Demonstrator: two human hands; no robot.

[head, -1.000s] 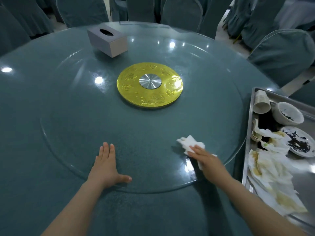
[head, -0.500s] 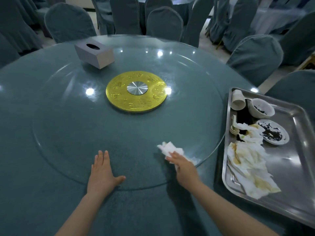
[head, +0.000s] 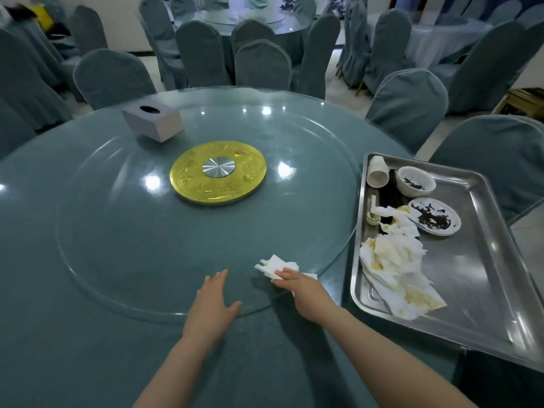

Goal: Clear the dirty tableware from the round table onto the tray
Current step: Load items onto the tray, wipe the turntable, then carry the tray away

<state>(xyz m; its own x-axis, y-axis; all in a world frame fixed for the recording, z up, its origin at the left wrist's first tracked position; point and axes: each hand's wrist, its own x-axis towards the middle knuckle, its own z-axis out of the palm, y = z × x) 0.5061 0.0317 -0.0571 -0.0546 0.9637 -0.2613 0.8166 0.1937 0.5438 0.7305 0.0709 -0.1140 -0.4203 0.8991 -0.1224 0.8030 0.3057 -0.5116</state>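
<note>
1. One grey rectangular tissue box [head: 153, 121], at eleven o'clock on the clear glass turntable [head: 117, 231] of the round teal-clothed table [head: 44, 334]; not tableware.
2. One gold disc with a steel hub [head: 218, 172], at the turntable's centre; apparently a fixture.
3. One left hand [head: 212, 304], at six o'clock on the glass: fingers straight, palm flat, holding nothing.
4. One crumpled white paper napkin [head: 275, 265], at five o'clock near the turntable rim. Judged very light, soft and limp, likely damp with yellowish stains; not fragile. Best pinched at the bunched middle. No clear long axis; its loose corner points toward ten o'clock.
5. One right hand [head: 303, 287], fingers pressing on the napkin's near edge; whether they pinch it, I cannot tell.
6. One rectangular stainless steel tray [head: 485, 290], at three o'clock, carrying stained napkins, a paper cup, a smeared white bowl and plate.
</note>
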